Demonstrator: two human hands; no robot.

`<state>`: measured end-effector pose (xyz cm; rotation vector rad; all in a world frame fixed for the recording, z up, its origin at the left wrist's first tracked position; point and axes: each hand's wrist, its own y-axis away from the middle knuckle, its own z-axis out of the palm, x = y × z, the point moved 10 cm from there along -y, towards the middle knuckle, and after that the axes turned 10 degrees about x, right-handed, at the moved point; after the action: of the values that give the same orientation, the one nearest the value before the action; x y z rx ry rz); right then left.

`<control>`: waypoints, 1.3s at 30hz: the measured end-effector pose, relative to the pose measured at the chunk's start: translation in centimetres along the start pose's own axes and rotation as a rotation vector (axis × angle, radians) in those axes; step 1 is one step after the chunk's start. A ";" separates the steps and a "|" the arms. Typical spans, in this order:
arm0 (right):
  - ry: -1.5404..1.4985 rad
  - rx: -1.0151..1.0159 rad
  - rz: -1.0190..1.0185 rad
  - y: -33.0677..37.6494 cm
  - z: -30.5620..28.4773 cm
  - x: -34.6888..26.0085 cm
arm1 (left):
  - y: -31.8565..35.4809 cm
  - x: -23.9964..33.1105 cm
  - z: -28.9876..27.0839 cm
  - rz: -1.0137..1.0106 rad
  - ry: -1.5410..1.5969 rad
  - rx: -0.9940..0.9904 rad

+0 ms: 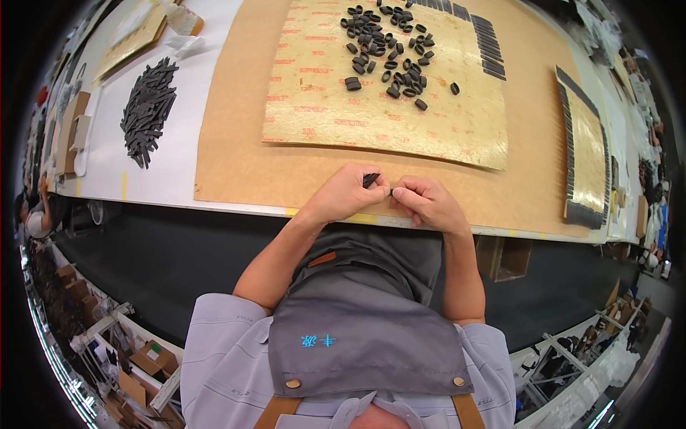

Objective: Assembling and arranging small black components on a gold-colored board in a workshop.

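Close together over the table's near edge, both my hands are closed, their fingertips almost meeting. My left hand (348, 191) grips a few short black strips (370, 179), whose ends stick out above the curled fingers. My right hand (431, 204) pinches at a small dark piece between the two hands; the fingers mostly hide it. Beyond them lies a yellowish printed board (314, 118) with many black loops (368, 32) scattered on it. Flat black strips (489, 46) line its right edge in a row.
A heap of loose black strips (148, 111) lies on the white tabletop to the left. At the right stands another board (587, 136) edged with black pieces. Brown sheeting (236, 154) covers the middle. Far left are a bottle (184, 20) and a co-worker's arm (45, 196).
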<state>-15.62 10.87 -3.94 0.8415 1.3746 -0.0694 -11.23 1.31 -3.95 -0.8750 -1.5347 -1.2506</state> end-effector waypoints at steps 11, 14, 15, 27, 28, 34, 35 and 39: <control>-0.181 -0.041 0.021 -0.3 0.1 0.6 | 1.1 1.3 -0.6 0.098 0.059 0.085; -0.448 0.070 -0.046 -0.3 -1.1 0.4 | 1.0 0.9 -0.8 0.109 0.109 0.118; -0.454 0.069 -0.133 -0.2 -1.4 0.1 | 0.9 1.0 -0.7 0.107 0.101 0.120; -0.270 0.259 -0.200 0.5 -1.4 0.5 | 0.9 1.2 -0.4 0.123 0.046 0.096; -0.227 0.296 -0.195 0.5 -1.5 0.4 | 0.9 1.1 -0.6 0.122 0.048 0.118; -0.434 0.097 -0.155 -0.2 -1.3 -0.3 | 1.0 1.3 -0.6 0.098 0.028 0.120; -0.432 0.094 -0.160 -0.3 -1.3 -0.4 | 0.9 1.4 -0.7 0.103 0.026 0.124; -0.430 0.154 -0.193 -0.7 -1.0 -0.1 | 0.5 1.7 -1.2 0.109 0.085 0.221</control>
<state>-16.80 10.90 -4.10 0.7643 1.0466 -0.4848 -11.06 0.18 -2.12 -0.7424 -1.5032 -1.0059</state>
